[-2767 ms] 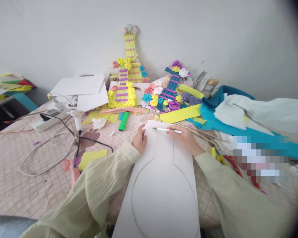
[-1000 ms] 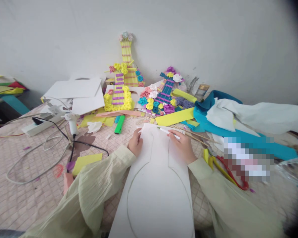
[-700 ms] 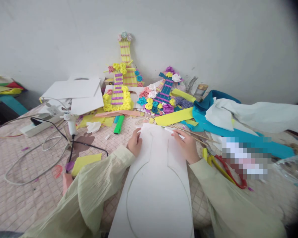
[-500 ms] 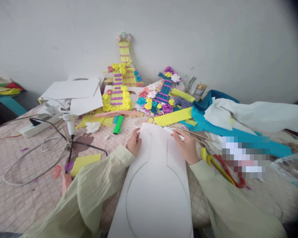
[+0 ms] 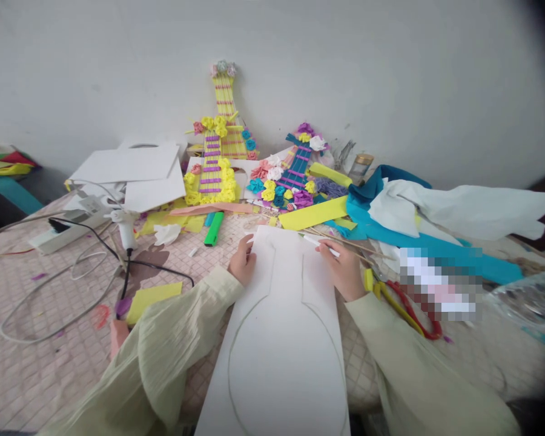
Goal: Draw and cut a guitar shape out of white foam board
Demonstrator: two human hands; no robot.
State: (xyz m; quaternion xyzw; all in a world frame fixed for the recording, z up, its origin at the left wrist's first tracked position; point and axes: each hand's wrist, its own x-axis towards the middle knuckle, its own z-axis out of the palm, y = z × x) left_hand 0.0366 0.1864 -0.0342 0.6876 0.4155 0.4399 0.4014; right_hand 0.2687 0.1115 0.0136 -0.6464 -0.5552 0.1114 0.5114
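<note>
A long white board (image 5: 286, 357) lies before me, running off the bottom of the view. Drawn on it in thin grey-green line is a guitar-like outline, with a narrow neck and a round body. My left hand (image 5: 242, 261) is closed on the board's upper left edge, thumb on top. Beside the upper right edge, my right hand (image 5: 346, 269) grips a slim white pen (image 5: 320, 244). The pen's dark tip points left over the board's top corner. Behind stand paper-flower guitars, a yellow one (image 5: 212, 163) and a blue one (image 5: 297, 166).
To the left are a white glue gun (image 5: 126, 229), a power strip (image 5: 70, 230) and looping cables. A green marker (image 5: 214, 229) lies past the board. On the right are red-handled scissors (image 5: 429, 321), blue crepe paper (image 5: 436, 248) and white paper (image 5: 472, 209).
My right hand has shifted slightly off the board's edge, and the pen's tip shows more plainly. The left hand keeps its hold. The whole view has drifted a little.
</note>
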